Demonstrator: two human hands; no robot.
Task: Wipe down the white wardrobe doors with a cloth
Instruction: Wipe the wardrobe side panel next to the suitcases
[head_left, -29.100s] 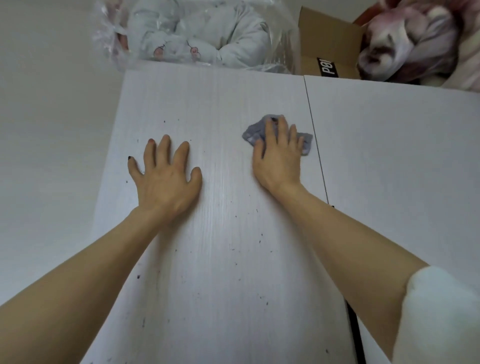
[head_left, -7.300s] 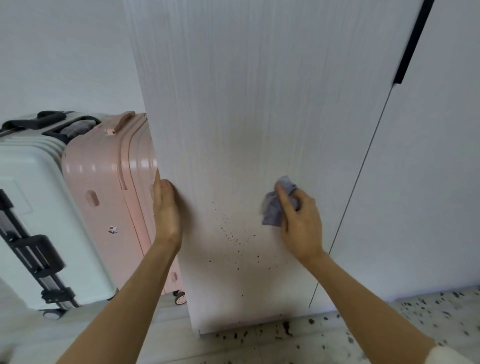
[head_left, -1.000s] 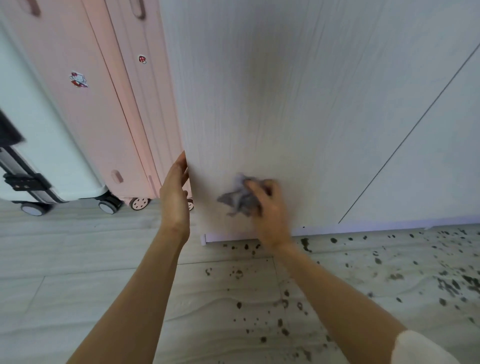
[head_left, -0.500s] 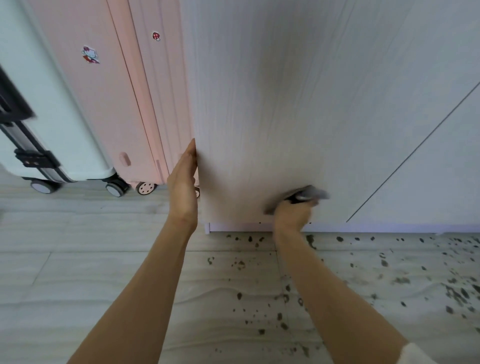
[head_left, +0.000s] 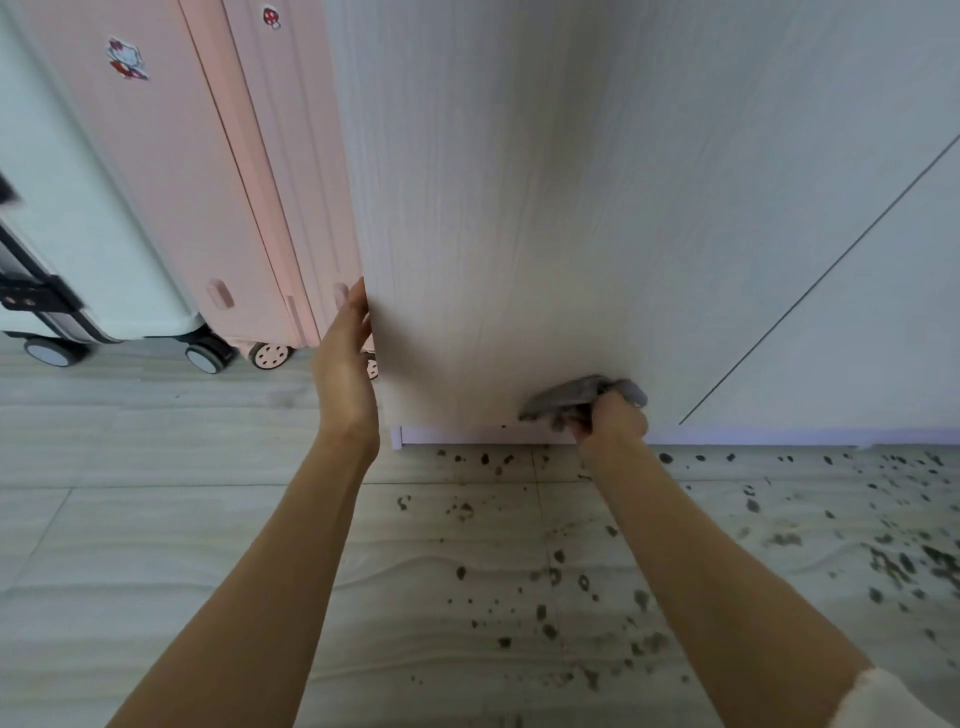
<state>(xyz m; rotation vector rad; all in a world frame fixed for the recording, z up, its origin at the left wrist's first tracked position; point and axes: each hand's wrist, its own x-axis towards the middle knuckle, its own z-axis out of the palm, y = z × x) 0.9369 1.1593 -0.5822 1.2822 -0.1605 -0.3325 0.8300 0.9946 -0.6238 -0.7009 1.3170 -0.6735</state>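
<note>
Wardrobe doors (head_left: 545, 182) in white fill most of the upper view, with a thin dark seam running diagonally at the right between the left door and the next one. Below them lies the pale tiled floor (head_left: 156, 545), covered with many dark specks in front of the wardrobe and toward the right. At the left stands a pink suitcase (head_left: 208, 156) with small stickers on its shell, and beside it, further left, a pale green suitcase (head_left: 67, 208) on wheels; both are close to the left edge of the door.

The left hand (head_left: 345, 364) stands upright with straight fingers and lies along the left edge of the door, touching it; it holds nothing. The right hand (head_left: 613, 421) is at the bottom edge of the same door, its fingers curled around a grey cloth (head_left: 566, 397). The cloth is bunched and pressed against the door surface. Most of it sticks out to the left of the fingers, and a small part shows above and to the right of the knuckles. At the lower right corner a piece of white sleeve (head_left: 898, 701) covers the right upper arm.
</note>
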